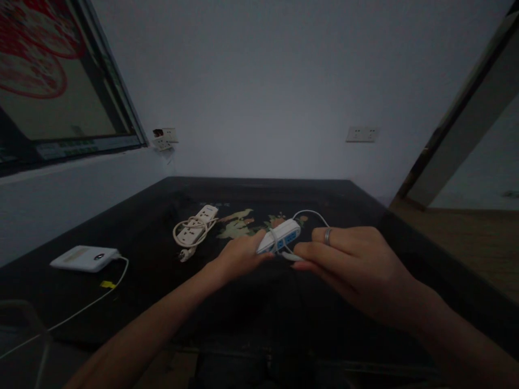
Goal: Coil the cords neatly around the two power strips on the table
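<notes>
A white power strip with blue sockets (288,231) is held above the dark table, its near left end in the grip of my left hand (242,254). White cord is looped around the strip's middle. My right hand (348,259), with a ring on one finger, is closed on the white cord (292,257) just right of the strip. Part of that cord arches up behind the right hand. Further left on the table lies a second, cream power strip (204,216) with its own cord wound loosely around it and its plug at the near end.
The dark table (227,319) has a flower-and-bird picture on its top. At the left lie a white power bank (84,259) with a cable and a small yellow piece (107,284). Wall sockets (362,134) are behind.
</notes>
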Available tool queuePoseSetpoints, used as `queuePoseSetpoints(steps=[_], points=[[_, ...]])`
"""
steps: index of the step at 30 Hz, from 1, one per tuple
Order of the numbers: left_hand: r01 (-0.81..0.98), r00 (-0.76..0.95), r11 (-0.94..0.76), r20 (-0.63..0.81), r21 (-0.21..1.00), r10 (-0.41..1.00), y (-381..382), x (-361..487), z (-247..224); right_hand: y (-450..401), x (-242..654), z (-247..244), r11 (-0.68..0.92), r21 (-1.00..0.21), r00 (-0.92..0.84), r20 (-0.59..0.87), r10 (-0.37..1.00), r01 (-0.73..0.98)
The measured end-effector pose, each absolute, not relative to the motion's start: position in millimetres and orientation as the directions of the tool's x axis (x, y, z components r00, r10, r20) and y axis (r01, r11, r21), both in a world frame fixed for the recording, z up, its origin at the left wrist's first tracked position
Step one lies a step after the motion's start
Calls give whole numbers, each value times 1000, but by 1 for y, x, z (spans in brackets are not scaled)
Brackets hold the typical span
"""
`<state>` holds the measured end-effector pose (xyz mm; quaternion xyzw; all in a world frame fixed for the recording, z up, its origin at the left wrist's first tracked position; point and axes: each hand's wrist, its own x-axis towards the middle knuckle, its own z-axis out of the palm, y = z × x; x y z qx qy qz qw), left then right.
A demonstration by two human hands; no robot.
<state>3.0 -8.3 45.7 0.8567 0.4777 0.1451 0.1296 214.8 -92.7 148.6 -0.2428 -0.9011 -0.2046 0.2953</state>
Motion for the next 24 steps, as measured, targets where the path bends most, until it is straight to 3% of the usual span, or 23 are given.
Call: queuePoseSetpoints(steps=[3, 7, 16, 19, 24], points=[[812, 549, -550, 63, 194, 833, -31, 17, 49, -93, 220, 155, 782, 197, -685, 634, 359, 591], [782, 622, -621, 4, 46, 783, -62, 31, 60, -89, 228, 163, 787, 57, -616, 658, 434, 615], [666, 745, -746, 85, -33, 661, -85, 29, 67, -57, 243, 156, 724, -432, -419, 608, 675, 538], [608, 791, -793, 116, -39, 600, -93, 25, 72, -39, 249, 144, 649, -612, -393, 517, 761, 452], [509, 819, -860, 334, -49, 466, -100, 13, 70, -15, 254, 114, 458, -829, -477, 276, 834, 320]])
